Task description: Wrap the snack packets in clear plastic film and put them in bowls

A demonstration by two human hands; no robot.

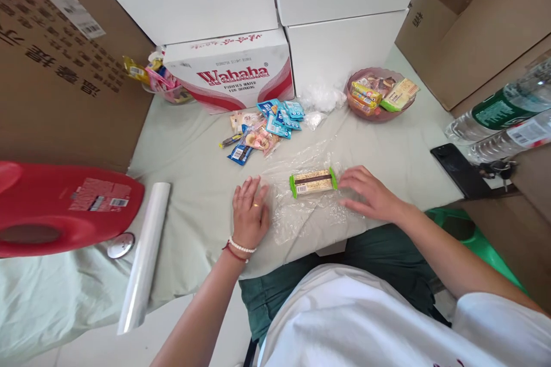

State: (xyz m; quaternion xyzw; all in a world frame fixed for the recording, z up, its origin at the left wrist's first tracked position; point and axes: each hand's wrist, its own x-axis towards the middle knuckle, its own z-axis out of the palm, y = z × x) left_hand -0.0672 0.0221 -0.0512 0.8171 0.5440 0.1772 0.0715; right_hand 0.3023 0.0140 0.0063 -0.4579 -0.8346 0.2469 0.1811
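A snack bar with green ends [313, 182] lies on a sheet of clear plastic wrap [301, 215] spread over the pale green tablecloth [193, 166]. My left hand [249, 212] rests flat on the cloth at the wrap's left edge, fingers stretched out, with bead bracelets at the wrist. My right hand [365, 192] lies flat on the wrap just right of the bar, fingertips close to its green end. Neither hand holds anything.
A roll of plastic wrap [144, 255] lies at the left beside a red jug [64, 206]. Several loose snack packets [264, 129] sit before a Wahaha box [232, 71]. A pink bowl [379, 112] of snacks, a black phone [458, 169], water bottles [503, 109] and cardboard boxes surround the space.
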